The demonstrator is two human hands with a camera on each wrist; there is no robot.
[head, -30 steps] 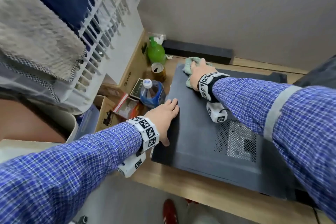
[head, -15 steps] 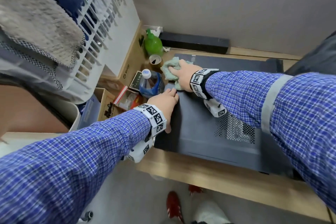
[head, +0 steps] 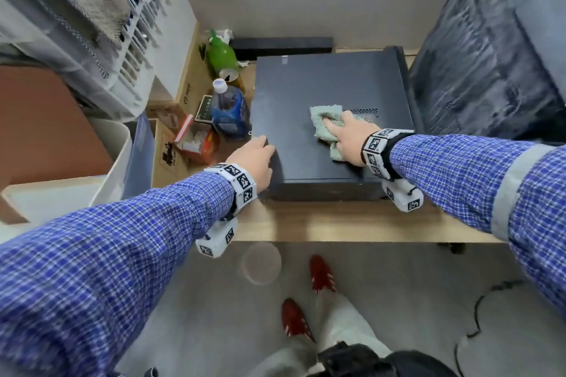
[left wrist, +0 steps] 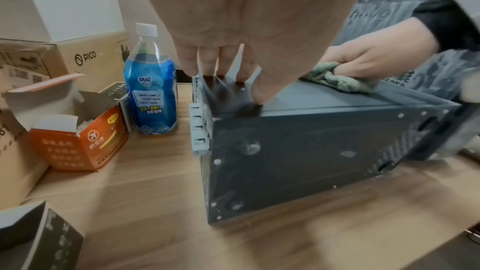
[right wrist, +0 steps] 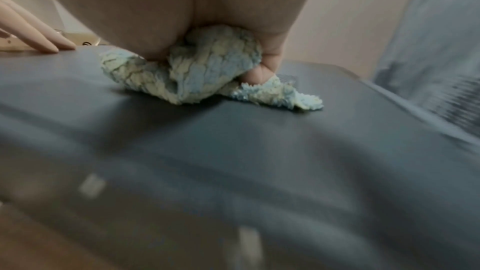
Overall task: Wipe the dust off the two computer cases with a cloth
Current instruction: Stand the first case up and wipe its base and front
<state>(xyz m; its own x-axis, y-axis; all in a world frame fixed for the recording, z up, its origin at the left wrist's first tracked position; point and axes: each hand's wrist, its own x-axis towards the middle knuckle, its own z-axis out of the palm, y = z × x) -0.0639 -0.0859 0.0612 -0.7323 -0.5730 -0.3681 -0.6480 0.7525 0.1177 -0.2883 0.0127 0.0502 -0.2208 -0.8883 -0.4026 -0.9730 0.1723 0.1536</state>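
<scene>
A dark grey computer case [head: 330,92] lies flat on the wooden table [head: 337,223]. A second, dusty case [head: 490,55] stands upright just to its right. My right hand [head: 337,128] holds a bunched pale green cloth [head: 324,119] and presses it on the flat case's top, near the vent holes. In the right wrist view the cloth [right wrist: 207,73] is gathered under the palm with the thumb curled into it. My left hand [head: 260,147] rests with straight fingers [left wrist: 221,63] on the case's [left wrist: 311,151] near left corner.
Left of the case stand a blue bottle [head: 228,110], a green bottle [head: 220,55], a can [head: 229,74], an open orange box [head: 202,144] and cardboard boxes [left wrist: 85,59]. A white crate [head: 137,24] looms at the upper left. A black bar [head: 281,46] lies along the wall.
My right hand has drawn the cloth from the case's far left corner toward me and to the right, to the middle of the top. The left hand has stayed on the left edge.
</scene>
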